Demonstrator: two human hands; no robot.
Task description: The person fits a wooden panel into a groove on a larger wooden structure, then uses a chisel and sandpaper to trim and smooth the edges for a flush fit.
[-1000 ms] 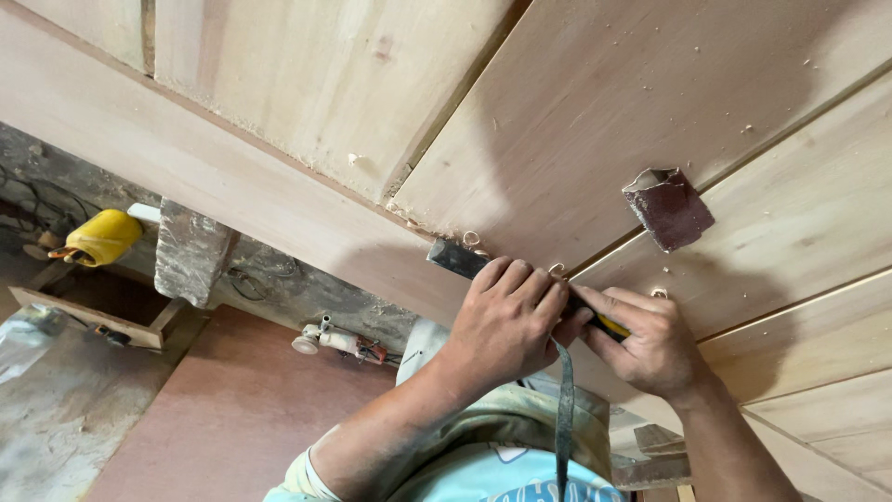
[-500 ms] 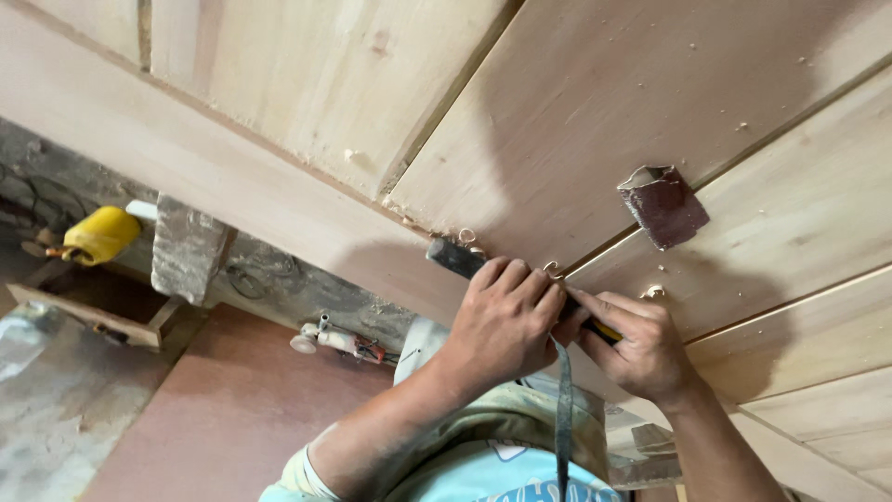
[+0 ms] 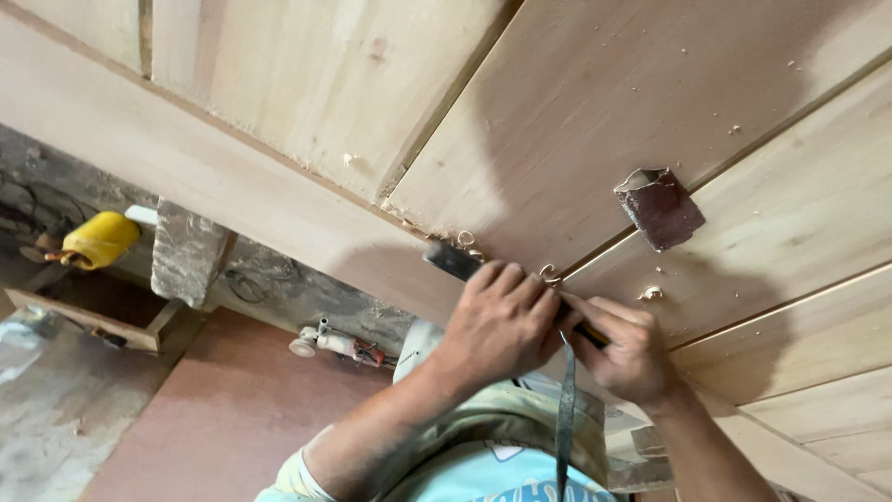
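Observation:
Both my hands grip one dark chisel [image 3: 452, 261] laid against a pale wooden panelled door [image 3: 595, 112]. My left hand [image 3: 502, 321] wraps over the blade's shaft, just behind the dark tip. My right hand [image 3: 627, 349] is closed on the handle end, which is mostly hidden. The chisel's tip sits at a groove where two panels meet the frame rail. Small curled wood shavings [image 3: 548, 273] lie beside the tip and my fingers.
A folded piece of brown sandpaper [image 3: 658, 206] rests on the door above my right hand. Below the door's edge are a yellow tool [image 3: 98, 239], a wooden box [image 3: 88, 311], a stone block [image 3: 186, 253], a small power tool [image 3: 334, 344] and a reddish board [image 3: 223, 418].
The view has drifted slightly. My hands and the chisel stay at the same groove, with my right hand shifted a little lower and closer to my left.

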